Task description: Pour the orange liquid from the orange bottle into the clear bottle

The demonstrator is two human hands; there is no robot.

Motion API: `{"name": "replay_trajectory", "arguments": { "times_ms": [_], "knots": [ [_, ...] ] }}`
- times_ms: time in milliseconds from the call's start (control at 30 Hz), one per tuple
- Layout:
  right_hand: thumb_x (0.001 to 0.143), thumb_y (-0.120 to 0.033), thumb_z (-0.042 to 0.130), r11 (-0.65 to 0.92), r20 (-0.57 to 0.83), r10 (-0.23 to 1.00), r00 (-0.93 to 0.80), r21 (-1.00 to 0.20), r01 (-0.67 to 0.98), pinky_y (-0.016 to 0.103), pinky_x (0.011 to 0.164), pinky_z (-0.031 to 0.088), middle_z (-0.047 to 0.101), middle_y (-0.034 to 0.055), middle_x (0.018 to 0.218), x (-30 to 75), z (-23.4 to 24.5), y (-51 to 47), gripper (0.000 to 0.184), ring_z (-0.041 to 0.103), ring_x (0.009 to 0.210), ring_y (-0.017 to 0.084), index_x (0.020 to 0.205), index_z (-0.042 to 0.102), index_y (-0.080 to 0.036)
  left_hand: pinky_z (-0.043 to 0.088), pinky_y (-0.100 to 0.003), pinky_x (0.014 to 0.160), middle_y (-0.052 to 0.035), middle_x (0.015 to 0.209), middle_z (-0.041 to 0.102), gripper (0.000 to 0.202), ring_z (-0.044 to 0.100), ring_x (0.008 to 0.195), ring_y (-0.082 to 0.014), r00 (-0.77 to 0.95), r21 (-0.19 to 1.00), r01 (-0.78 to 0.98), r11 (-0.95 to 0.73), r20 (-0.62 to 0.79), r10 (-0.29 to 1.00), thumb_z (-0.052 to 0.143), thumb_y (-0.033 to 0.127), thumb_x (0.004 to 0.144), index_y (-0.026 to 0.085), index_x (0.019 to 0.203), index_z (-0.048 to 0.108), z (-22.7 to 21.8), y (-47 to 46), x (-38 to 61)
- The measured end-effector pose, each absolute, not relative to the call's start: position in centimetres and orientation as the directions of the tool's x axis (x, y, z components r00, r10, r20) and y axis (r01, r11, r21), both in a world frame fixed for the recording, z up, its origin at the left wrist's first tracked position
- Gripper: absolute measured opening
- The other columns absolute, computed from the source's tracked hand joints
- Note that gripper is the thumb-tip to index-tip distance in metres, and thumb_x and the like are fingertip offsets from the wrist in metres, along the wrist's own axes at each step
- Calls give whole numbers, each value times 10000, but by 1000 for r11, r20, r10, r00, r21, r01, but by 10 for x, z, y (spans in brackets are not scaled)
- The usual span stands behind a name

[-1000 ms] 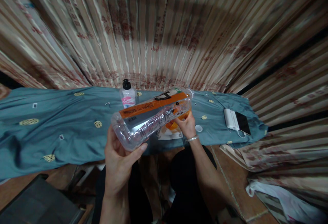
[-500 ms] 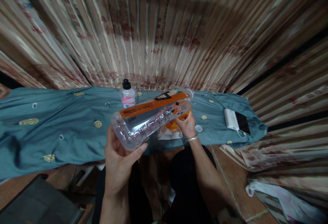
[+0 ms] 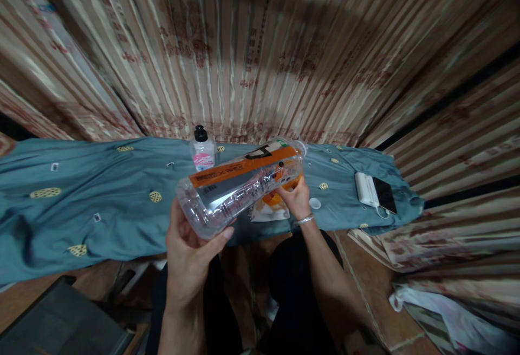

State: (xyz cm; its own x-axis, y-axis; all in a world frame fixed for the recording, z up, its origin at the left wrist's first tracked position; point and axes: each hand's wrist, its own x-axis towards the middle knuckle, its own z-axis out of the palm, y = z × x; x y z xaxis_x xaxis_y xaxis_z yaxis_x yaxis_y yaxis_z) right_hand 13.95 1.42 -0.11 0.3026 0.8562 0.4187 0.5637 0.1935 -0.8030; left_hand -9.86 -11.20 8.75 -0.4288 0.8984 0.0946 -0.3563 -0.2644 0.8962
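Note:
A large clear plastic bottle with an orange and see-through label lies tilted across my view, its neck pointing up and to the right. My left hand is wrapped round its base from below, thumb along the near edge. Toward the neck end, my right hand grips the lower side of the bottle; some of its fingers are hidden behind it. No liquid shows inside. Under the bottle, partly covered, a white and orange packet rests on the cloth. Close to my right wrist lies a round white cap.
Behind the large bottle stands a smaller clear bottle with a black top and pink label. A white power bank is cabled to a dark phone at right. Green patterned cloth covers the table, with pleated curtains behind.

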Motion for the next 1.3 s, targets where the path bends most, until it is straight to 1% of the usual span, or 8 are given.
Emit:
{"name": "replay_trajectory", "arguments": {
  "times_ms": [133,333,567,667,900,1000,1100,1300],
  "knots": [
    [634,-602,892,184,417,855,307,-798,573,429,788,623,798,94,994,140,-3,15,682,767,911,324,1130,621,-220,670,-342,852,-90,1266,773,822,787,1027,-252,-434,898,-356,-259,87,897,1008,154,535,248,1301,725,88,-112,-99],
    [648,-599,877,187,407,861,305,-811,554,441,833,629,796,116,1067,139,-3,15,689,769,975,333,1157,624,-210,668,-341,858,-82,1261,777,801,788,1022,-239,-431,897,-358,-261,90,898,1001,148,543,245,1286,719,89,-112,-98],
    [643,-633,866,176,407,857,317,-807,563,423,800,622,796,99,1023,139,-3,15,686,766,935,322,1129,611,-222,663,-351,877,-97,1274,769,809,782,1046,-257,-431,904,-345,-251,85,899,1003,167,546,232,1297,709,89,-111,-97],
    [627,-651,866,164,401,856,326,-809,564,425,795,617,793,102,1017,139,-2,15,699,765,930,328,1116,612,-223,669,-356,860,-97,1263,769,817,782,1046,-270,-434,910,-338,-241,76,898,1008,186,538,234,1295,708,89,-111,-97],
    [635,-629,875,172,402,859,318,-811,560,424,801,617,795,100,1031,139,-2,14,671,767,951,328,1106,611,-230,673,-375,862,-94,1278,762,818,775,1070,-288,-436,917,-328,-228,67,897,1009,215,538,243,1295,701,90,-112,-97],
    [631,-632,879,166,392,864,318,-815,555,415,784,617,794,85,1002,139,-2,14,672,766,919,318,1098,605,-235,678,-381,850,-86,1254,770,800,779,1049,-283,-434,917,-323,-235,77,898,1008,214,544,244,1283,704,90,-112,-97],
    [628,-632,880,165,393,863,319,-814,557,406,774,613,794,83,987,139,-2,14,671,764,906,313,1094,605,-235,676,-367,851,-84,1256,768,779,778,1049,-271,-429,913,-333,-234,74,900,1005,196,551,242,1271,712,90,-112,-97],
    [639,-607,880,166,384,868,314,-821,546,434,818,617,789,93,1026,138,0,14,667,761,950,324,1114,607,-227,665,-352,872,-87,1278,763,783,776,1064,-264,-425,912,-333,-241,84,902,1004,181,555,245,1277,709,89,-111,-98]
  ]
}}
